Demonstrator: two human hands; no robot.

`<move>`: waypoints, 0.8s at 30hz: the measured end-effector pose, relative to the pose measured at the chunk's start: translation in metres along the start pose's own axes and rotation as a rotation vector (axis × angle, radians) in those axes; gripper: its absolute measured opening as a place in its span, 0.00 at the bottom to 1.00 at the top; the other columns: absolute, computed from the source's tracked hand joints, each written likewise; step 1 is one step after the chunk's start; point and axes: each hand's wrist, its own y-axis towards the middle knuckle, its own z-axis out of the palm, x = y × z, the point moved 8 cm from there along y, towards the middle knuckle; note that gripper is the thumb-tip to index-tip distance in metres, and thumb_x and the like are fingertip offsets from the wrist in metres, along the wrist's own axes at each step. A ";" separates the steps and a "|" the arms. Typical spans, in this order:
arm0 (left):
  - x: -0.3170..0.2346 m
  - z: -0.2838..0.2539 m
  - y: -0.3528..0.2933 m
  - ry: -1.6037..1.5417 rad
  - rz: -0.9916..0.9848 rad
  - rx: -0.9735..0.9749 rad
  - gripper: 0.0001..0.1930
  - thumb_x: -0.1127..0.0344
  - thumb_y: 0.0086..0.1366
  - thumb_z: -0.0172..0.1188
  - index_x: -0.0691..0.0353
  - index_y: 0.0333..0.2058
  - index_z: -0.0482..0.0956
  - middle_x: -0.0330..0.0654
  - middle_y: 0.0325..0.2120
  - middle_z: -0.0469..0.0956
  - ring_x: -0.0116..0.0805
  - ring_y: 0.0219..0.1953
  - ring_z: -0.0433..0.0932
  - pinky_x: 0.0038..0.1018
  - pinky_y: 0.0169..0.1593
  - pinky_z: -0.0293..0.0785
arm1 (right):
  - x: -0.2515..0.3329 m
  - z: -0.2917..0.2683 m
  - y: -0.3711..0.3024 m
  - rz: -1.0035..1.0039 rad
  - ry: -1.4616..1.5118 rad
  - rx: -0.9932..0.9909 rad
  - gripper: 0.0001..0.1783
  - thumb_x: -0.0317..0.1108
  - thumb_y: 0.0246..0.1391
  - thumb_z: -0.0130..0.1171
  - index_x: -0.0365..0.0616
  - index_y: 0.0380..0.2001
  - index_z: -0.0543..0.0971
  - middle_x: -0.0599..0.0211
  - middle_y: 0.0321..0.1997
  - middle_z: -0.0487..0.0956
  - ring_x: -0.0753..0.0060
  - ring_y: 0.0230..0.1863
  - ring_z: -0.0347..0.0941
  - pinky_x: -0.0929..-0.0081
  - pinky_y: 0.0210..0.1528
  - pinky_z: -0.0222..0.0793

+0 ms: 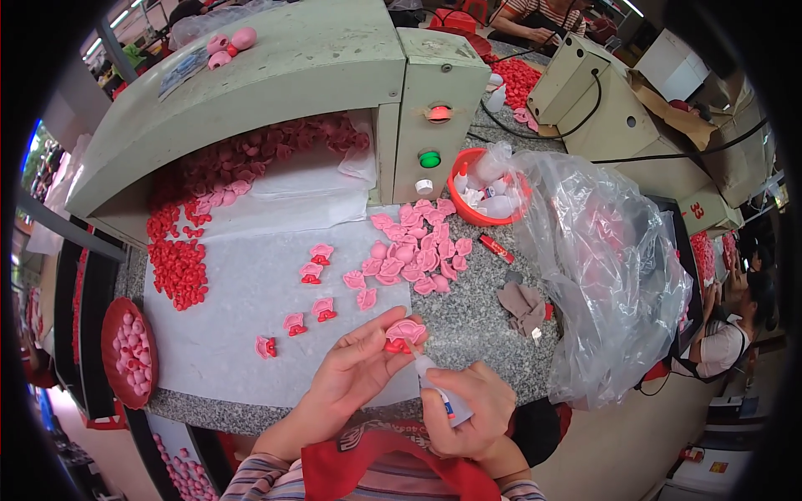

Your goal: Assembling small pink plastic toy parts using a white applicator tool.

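Note:
My left hand [347, 376] pinches a pink moulded piece [407, 330] with a small red part [395, 345] at its lower edge. In my right hand [478, 405] is a white squeeze glue bottle [424, 364], its thin nozzle tip touching or very near the red part. On the white sheet [225, 351] ahead and left lie several pink pieces with red parts attached, such as one pink-and-red piece [294, 323]. Beyond my hands is a heap of pink pieces [418, 250]. A heap of small red parts [177, 271] sits at the sheet's left.
A pale green machine housing [276, 67] with lit lamps stands behind, more pieces in its opening. At right are a red basket [489, 219] of bottles, a red tube [497, 249], a grey cloth [522, 309] and a large clear bag [601, 284]. A red basket [107, 351] holds pink balls at left.

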 end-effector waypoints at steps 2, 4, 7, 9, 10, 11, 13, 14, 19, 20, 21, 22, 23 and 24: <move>0.001 0.001 0.000 -0.003 -0.002 0.010 0.22 0.65 0.61 0.53 0.67 0.53 0.64 0.49 0.51 0.67 0.40 0.54 0.66 0.34 0.58 0.62 | -0.001 0.000 -0.001 0.010 -0.006 0.014 0.14 0.22 0.33 0.59 0.38 0.30 0.75 0.62 0.22 0.77 0.71 0.13 0.62 0.78 0.15 0.57; 0.001 0.001 0.001 -0.005 -0.002 0.018 0.22 0.65 0.61 0.53 0.67 0.53 0.64 0.49 0.51 0.67 0.40 0.54 0.66 0.35 0.58 0.62 | -0.001 0.001 -0.002 0.001 0.009 0.014 0.14 0.22 0.33 0.59 0.38 0.30 0.75 0.62 0.22 0.76 0.70 0.13 0.62 0.77 0.15 0.57; 0.000 0.001 0.000 0.002 0.000 0.011 0.22 0.65 0.61 0.53 0.67 0.53 0.64 0.49 0.51 0.67 0.40 0.54 0.66 0.35 0.58 0.61 | -0.001 -0.002 0.000 -0.002 0.016 -0.027 0.14 0.21 0.33 0.59 0.38 0.30 0.75 0.62 0.22 0.76 0.70 0.12 0.62 0.77 0.15 0.57; 0.001 -0.002 0.000 0.013 0.005 -0.035 0.22 0.65 0.60 0.53 0.66 0.52 0.64 0.51 0.51 0.65 0.46 0.54 0.66 0.37 0.56 0.64 | -0.001 -0.003 0.002 -0.005 0.014 -0.032 0.14 0.21 0.33 0.59 0.38 0.30 0.75 0.62 0.22 0.76 0.70 0.12 0.62 0.77 0.15 0.57; 0.001 -0.001 0.000 0.014 0.003 -0.034 0.22 0.65 0.60 0.53 0.66 0.52 0.64 0.51 0.51 0.65 0.46 0.54 0.66 0.37 0.56 0.64 | -0.001 -0.004 0.002 -0.010 0.013 -0.035 0.14 0.21 0.33 0.59 0.37 0.30 0.75 0.62 0.22 0.76 0.70 0.12 0.62 0.77 0.15 0.57; 0.000 -0.001 0.000 0.019 0.006 -0.033 0.22 0.65 0.60 0.54 0.66 0.52 0.64 0.51 0.51 0.66 0.46 0.54 0.66 0.37 0.56 0.64 | -0.001 -0.004 0.002 -0.009 0.011 -0.037 0.14 0.21 0.33 0.59 0.37 0.30 0.75 0.62 0.22 0.76 0.70 0.12 0.62 0.77 0.15 0.57; 0.000 -0.001 0.000 0.026 0.008 -0.031 0.22 0.65 0.60 0.54 0.65 0.52 0.65 0.51 0.51 0.66 0.46 0.54 0.66 0.37 0.56 0.64 | -0.002 -0.005 0.002 0.000 0.012 -0.034 0.14 0.20 0.32 0.59 0.38 0.30 0.75 0.62 0.21 0.76 0.70 0.12 0.62 0.76 0.15 0.57; 0.000 -0.002 0.000 0.021 0.011 -0.028 0.22 0.65 0.60 0.54 0.65 0.52 0.65 0.51 0.51 0.66 0.46 0.54 0.66 0.38 0.56 0.64 | -0.002 -0.005 0.002 0.001 0.012 -0.036 0.14 0.20 0.32 0.59 0.38 0.30 0.75 0.62 0.21 0.76 0.70 0.12 0.62 0.76 0.15 0.57; 0.001 -0.004 0.000 0.002 0.004 -0.024 0.21 0.66 0.59 0.55 0.64 0.51 0.67 0.50 0.51 0.66 0.46 0.54 0.66 0.38 0.56 0.64 | -0.001 -0.006 0.004 -0.041 -0.011 -0.021 0.16 0.21 0.33 0.61 0.37 0.32 0.73 0.64 0.23 0.77 0.72 0.13 0.65 0.79 0.14 0.57; 0.001 -0.003 0.000 -0.011 0.005 -0.019 0.21 0.67 0.59 0.55 0.64 0.51 0.67 0.50 0.51 0.66 0.46 0.54 0.66 0.37 0.56 0.64 | -0.001 -0.007 0.004 -0.040 -0.013 -0.022 0.16 0.21 0.33 0.61 0.37 0.32 0.73 0.64 0.23 0.77 0.72 0.13 0.65 0.79 0.14 0.57; 0.000 -0.003 0.000 -0.025 0.006 -0.014 0.20 0.67 0.59 0.54 0.63 0.51 0.67 0.50 0.51 0.66 0.46 0.54 0.66 0.37 0.56 0.65 | -0.002 -0.007 0.004 -0.034 -0.017 -0.019 0.16 0.21 0.33 0.61 0.37 0.32 0.73 0.64 0.23 0.77 0.71 0.13 0.65 0.79 0.14 0.58; 0.000 -0.003 0.000 -0.025 0.005 -0.015 0.20 0.67 0.59 0.54 0.63 0.51 0.67 0.50 0.51 0.66 0.46 0.54 0.66 0.37 0.56 0.65 | -0.003 -0.007 0.004 -0.030 -0.020 -0.014 0.16 0.21 0.33 0.61 0.37 0.32 0.73 0.64 0.23 0.77 0.71 0.13 0.65 0.78 0.14 0.58; 0.000 -0.003 0.000 -0.035 0.013 -0.011 0.20 0.67 0.59 0.54 0.63 0.51 0.67 0.50 0.51 0.66 0.46 0.54 0.66 0.37 0.56 0.65 | -0.003 -0.007 0.003 -0.029 -0.020 -0.014 0.16 0.21 0.33 0.61 0.37 0.32 0.73 0.64 0.23 0.77 0.71 0.13 0.65 0.78 0.14 0.58; -0.001 -0.003 0.000 -0.045 0.021 -0.008 0.20 0.67 0.59 0.54 0.63 0.51 0.67 0.50 0.51 0.66 0.46 0.54 0.66 0.37 0.56 0.65 | -0.003 -0.007 0.002 -0.022 -0.014 -0.021 0.16 0.21 0.33 0.61 0.37 0.32 0.73 0.63 0.23 0.77 0.71 0.13 0.65 0.78 0.14 0.58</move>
